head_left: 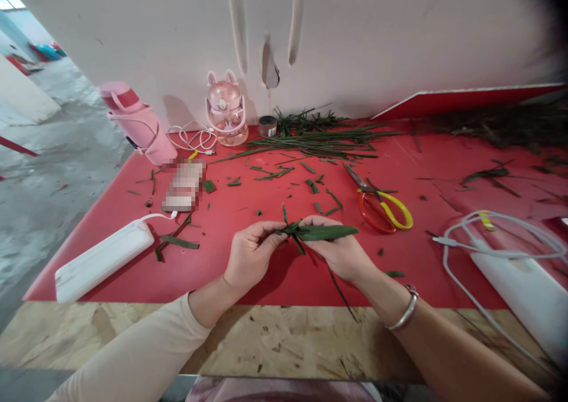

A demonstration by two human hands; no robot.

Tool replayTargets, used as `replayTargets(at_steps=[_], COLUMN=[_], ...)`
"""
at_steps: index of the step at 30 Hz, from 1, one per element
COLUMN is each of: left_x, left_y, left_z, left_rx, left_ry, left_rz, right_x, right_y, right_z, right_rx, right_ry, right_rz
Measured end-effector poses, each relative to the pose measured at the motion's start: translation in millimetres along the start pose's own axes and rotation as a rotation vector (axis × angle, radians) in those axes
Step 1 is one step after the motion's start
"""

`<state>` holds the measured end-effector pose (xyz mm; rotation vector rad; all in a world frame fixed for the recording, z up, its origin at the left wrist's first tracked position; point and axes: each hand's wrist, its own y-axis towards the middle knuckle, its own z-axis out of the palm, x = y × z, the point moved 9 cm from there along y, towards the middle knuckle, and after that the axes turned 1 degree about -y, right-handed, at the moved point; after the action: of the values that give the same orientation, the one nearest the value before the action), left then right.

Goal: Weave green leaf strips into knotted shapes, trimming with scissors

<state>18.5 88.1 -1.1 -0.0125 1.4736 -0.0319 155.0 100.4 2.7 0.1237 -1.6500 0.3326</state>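
Between my two hands is a small folded bundle of green leaf strips [326, 232], with narrow ends poking up and down and one long thin strip hanging toward the table edge. My left hand [252, 251] pinches its left tip between thumb and forefinger. My right hand [339, 254] is closed around the broad part, its fingers partly hidden behind the leaf. Scissors [377, 201] with one red and one yellow handle lie just beyond my right hand. Cut leaf scraps [275, 174] are scattered on the red sheet [222, 224] in front of my hands.
Long green strips [319, 144] lie at the back beside a small round tin [267, 126]. A clear pink bottle [226, 112] and a pink flask [137, 124] stand at back left. A power bank [104, 260] is wired to a blurred phone [184, 186]. A white cable [448, 254] coils at right.
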Motion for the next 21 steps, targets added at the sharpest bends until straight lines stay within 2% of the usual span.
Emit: replayTargets(at_steps=[3,7,9,12,15,18,21], left_x=[6.4,7.7,7.6,4.9,-5.8,-28.4,-44.5], left_y=[-1.0,-2.0,-2.5,-3.3,-4.3,-7.0,-8.9], left_z=[1.5,4.0,4.7,4.2,0.0,-5.1,-2.5], left_rx=[-0.036,-0.024,-0.01,-0.009,-0.036,-0.079,-0.031], left_ry=[-0.132,-0.234,-0.252,-0.211,-0.016,0.259,0.431], left_rz=[-0.088,-0.119,-0.119,-0.094,0.006,0.224,0.403], right_x=[2.3,1.6,-2.5,-15.2,-23.3,-23.7,-23.9], right_y=[0.8,0.3,-0.6,-2.4,-4.0,-4.6,-5.5], right_z=[2.0,5.1,6.6,11.0,16.9,19.7,20.2], right_rx=[-0.013,-0.029,-0.039,-0.044,-0.03,-0.015,0.006], right_ry=[0.089,0.21,0.267,0.394,0.504,0.501,0.465], right_rz=[-0.024,-0.034,0.001,0.133,0.238,0.275,0.313])
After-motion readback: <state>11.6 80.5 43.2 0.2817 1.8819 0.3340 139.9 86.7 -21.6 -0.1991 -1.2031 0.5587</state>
